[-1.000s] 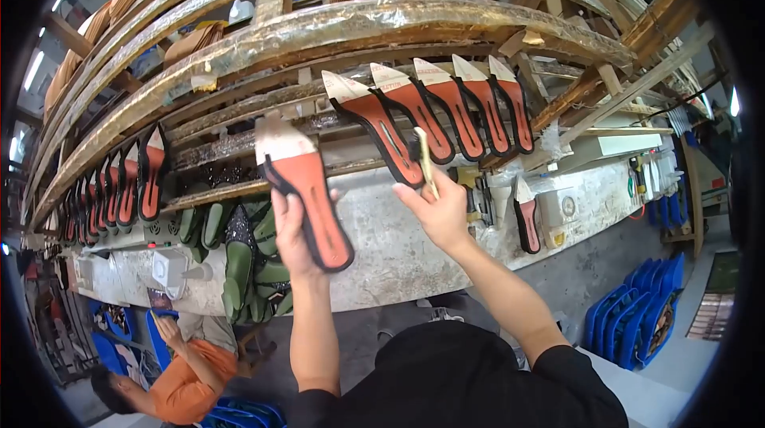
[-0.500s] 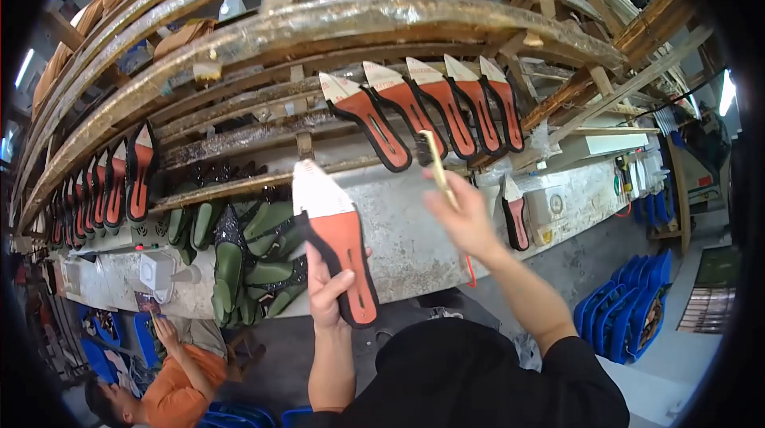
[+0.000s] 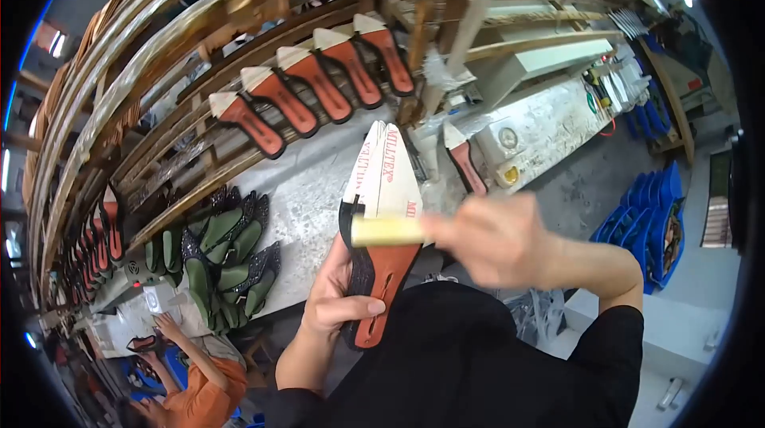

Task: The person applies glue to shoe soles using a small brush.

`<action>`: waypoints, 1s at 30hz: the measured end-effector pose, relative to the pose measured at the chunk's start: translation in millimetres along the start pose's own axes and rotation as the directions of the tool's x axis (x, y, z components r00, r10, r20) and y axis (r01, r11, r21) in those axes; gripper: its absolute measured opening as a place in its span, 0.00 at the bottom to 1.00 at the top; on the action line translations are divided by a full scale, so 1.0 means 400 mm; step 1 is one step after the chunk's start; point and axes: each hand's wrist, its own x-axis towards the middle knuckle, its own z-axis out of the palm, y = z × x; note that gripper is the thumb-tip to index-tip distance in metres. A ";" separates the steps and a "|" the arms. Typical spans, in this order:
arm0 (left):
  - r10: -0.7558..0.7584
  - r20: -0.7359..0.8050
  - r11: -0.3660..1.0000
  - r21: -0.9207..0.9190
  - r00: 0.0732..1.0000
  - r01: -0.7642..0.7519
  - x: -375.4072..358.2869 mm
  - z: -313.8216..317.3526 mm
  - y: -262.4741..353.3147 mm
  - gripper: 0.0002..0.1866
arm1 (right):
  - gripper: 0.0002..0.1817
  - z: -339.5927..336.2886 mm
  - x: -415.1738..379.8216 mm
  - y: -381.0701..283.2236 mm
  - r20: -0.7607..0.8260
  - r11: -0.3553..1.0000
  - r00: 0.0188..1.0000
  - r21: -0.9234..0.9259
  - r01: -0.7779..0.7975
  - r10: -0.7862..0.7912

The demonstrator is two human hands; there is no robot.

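Note:
My left hand point(image 3: 328, 300) is closed round the waist of a shoe upper point(image 3: 389, 173), bottom side up, its pointed toe away from me. White lining board printed with red letters covers the toe part, red-brown board the heel part, and black material runs along the edges. My right hand point(image 3: 498, 245), smeared by motion, grips a pale-handled brush point(image 3: 388, 231). The brush lies across the sole where white meets red-brown; its bristles are mostly hidden.
Several similar shoe uppers point(image 3: 307, 93) lean along the wooden rack point(image 3: 231, 9). Green shoes point(image 3: 219, 229) are piled on the worktable point(image 3: 295, 229). One more upper point(image 3: 464, 159) stands near a yellow container point(image 3: 508, 174). Blue bins point(image 3: 649, 225) are at right; a person in orange point(image 3: 211, 384) works lower left.
The brush has come down from above the table onto the shoe's sole. My left hand has turned the shoe more upright, and the view has swung right.

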 end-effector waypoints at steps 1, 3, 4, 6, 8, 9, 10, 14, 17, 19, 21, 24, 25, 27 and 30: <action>-0.031 -0.020 0.999 0.028 0.999 0.031 0.005 0.027 -0.018 0.57 | 0.19 -0.014 -0.032 0.029 -0.054 1.000 0.998 0.019 -0.009 0.010; -0.073 -0.063 0.994 0.081 0.995 0.078 0.026 0.090 -0.058 0.57 | 0.20 -0.051 -0.088 0.108 -0.160 0.998 0.987 0.055 -0.007 0.015; -0.072 -0.086 0.991 0.105 0.994 0.081 0.052 0.125 -0.083 0.56 | 0.21 -0.077 -0.106 0.162 -0.209 0.998 0.978 0.068 0.017 -0.002; -0.047 -0.114 0.986 0.152 0.992 0.064 0.105 0.196 -0.138 0.56 | 0.21 -0.123 -0.143 0.280 -0.258 0.989 0.964 0.143 -0.033 0.069; -0.061 -0.194 0.973 0.206 0.979 0.102 0.125 0.278 -0.206 0.55 | 0.20 -0.154 -0.219 0.372 -0.283 0.928 0.917 0.324 -0.185 0.281; -0.054 -0.226 0.966 0.236 0.973 0.109 0.149 0.319 -0.241 0.55 | 0.20 -0.177 -0.249 0.420 -0.284 0.882 0.884 0.406 -0.240 0.372; -0.036 -0.230 0.960 0.262 0.973 0.097 0.182 0.353 -0.269 0.55 | 0.20 -0.197 -0.275 0.454 -0.303 0.882 0.882 0.418 -0.217 0.361; -0.010 -0.269 0.967 0.241 0.963 0.078 0.252 0.465 -0.390 0.56 | 0.21 -0.243 -0.425 0.455 -0.217 0.938 0.961 0.334 -0.090 0.169; 0.032 -0.268 0.962 0.269 0.963 0.043 0.271 0.510 -0.446 0.57 | 0.20 -0.297 -0.478 0.554 -0.324 0.881 0.916 0.468 -0.064 0.239; 0.079 -0.267 0.956 0.294 0.961 0.003 0.289 0.517 -0.463 0.59 | 0.20 -0.310 -0.478 0.618 -0.404 0.807 0.859 0.590 -0.018 0.315; 0.075 -0.282 0.961 0.276 0.957 0.006 0.281 0.522 -0.485 0.59 | 0.21 -0.289 -0.489 0.638 -0.344 0.797 0.877 0.600 -0.070 0.336; 0.109 -0.223 0.971 0.231 0.969 -0.056 0.303 0.509 -0.501 0.61 | 0.21 -0.274 -0.475 0.667 -0.223 0.829 0.912 0.528 -0.183 0.344; 0.119 -0.221 0.972 0.225 0.968 -0.068 0.311 0.508 -0.500 0.61 | 0.21 -0.274 -0.466 0.657 -0.220 0.834 0.917 0.522 -0.177 0.333; 0.167 -0.226 0.971 0.207 0.960 -0.120 0.326 0.512 -0.501 0.61 | 0.21 -0.266 -0.465 0.603 -0.229 0.893 0.953 0.444 -0.078 0.198; 0.173 -0.207 0.978 0.151 0.963 -0.144 0.330 0.505 -0.501 0.62 | 0.20 -0.279 -0.485 0.533 -0.206 0.942 0.974 0.334 -0.018 0.091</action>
